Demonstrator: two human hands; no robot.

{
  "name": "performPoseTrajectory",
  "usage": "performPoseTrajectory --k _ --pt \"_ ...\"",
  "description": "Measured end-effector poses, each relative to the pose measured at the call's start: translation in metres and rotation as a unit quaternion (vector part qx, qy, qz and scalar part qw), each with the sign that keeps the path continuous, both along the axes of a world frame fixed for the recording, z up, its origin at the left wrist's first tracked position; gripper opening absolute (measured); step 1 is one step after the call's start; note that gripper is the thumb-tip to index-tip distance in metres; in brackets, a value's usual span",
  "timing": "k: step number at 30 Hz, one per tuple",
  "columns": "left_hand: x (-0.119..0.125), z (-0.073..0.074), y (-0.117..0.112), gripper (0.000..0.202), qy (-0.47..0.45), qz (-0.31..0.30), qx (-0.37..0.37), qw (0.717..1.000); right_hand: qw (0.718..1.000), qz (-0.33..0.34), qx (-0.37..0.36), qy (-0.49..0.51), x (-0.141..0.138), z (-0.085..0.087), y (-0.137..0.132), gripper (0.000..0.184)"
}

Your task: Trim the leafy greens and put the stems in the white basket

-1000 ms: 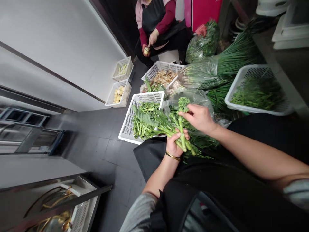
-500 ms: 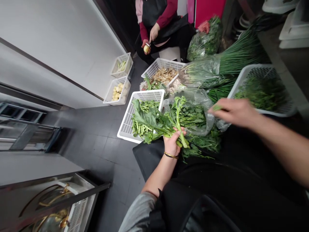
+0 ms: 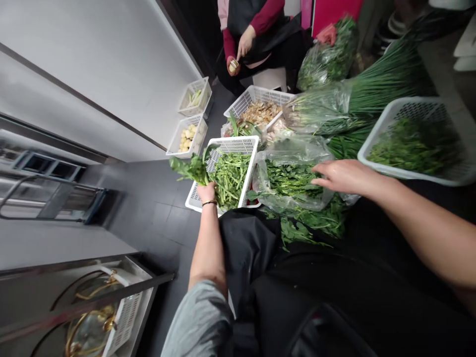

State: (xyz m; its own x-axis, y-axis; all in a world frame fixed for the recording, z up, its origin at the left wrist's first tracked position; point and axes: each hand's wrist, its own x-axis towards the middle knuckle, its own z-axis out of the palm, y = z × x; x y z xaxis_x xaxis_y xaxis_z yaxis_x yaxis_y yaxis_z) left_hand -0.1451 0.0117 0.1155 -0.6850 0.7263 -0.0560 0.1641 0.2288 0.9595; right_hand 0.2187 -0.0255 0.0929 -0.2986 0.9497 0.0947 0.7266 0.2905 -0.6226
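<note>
My left hand (image 3: 207, 192) is closed around a bunch of leafy green stalks (image 3: 193, 169), held above the left side of a white slotted basket (image 3: 250, 182). Its leaves stick out past the basket's left edge. Cut green stems (image 3: 232, 173) lie inside that basket. Over the right side of an opened clear plastic bag (image 3: 324, 197), my right hand (image 3: 340, 174) reaches with fingers apart, close to the leafy greens (image 3: 286, 174) in it. Whether the fingertips touch the greens is hard to tell. More loose leaves (image 3: 316, 223) lie in front of the bag.
A co-worker's hands (image 3: 240, 52) hold a peeler on a pale vegetable. Behind the bag are a basket of brown peelings (image 3: 260, 113) and bundled green stalks (image 3: 386, 69). A basket of herbs (image 3: 412, 146) stands right; small baskets of peeled vegetables (image 3: 188, 138) stand left.
My left hand has moved left with the greens, from before the bag to over the basket. The right hand's green piece no longer shows; its fingers have spread at the bag.
</note>
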Motion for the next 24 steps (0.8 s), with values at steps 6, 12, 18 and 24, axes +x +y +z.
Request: performPoseTrajectory --k 6,12,18,24 --pt "0.073 -0.019 -0.069 0.021 -0.392 -0.315 -0.044 0.863 0.935 0.102 -0.219 0.260 -0.079 0.012 -0.010 0.038" --pt "0.123 -0.022 -0.097 0.024 -0.469 -0.357 -0.030 0.807 0.851 -0.024 -0.277 0.445 -0.094 -0.001 -0.014 0.037" --pt "0.120 -0.030 -0.107 0.031 -0.480 -0.328 -0.061 0.811 0.799 -0.154 -0.255 0.523 -0.077 0.001 -0.009 0.043" --pt "0.129 -0.024 -0.115 0.034 -0.468 -0.310 -0.044 0.827 0.839 -0.085 -0.203 0.498 -0.089 0.009 -0.026 0.038"
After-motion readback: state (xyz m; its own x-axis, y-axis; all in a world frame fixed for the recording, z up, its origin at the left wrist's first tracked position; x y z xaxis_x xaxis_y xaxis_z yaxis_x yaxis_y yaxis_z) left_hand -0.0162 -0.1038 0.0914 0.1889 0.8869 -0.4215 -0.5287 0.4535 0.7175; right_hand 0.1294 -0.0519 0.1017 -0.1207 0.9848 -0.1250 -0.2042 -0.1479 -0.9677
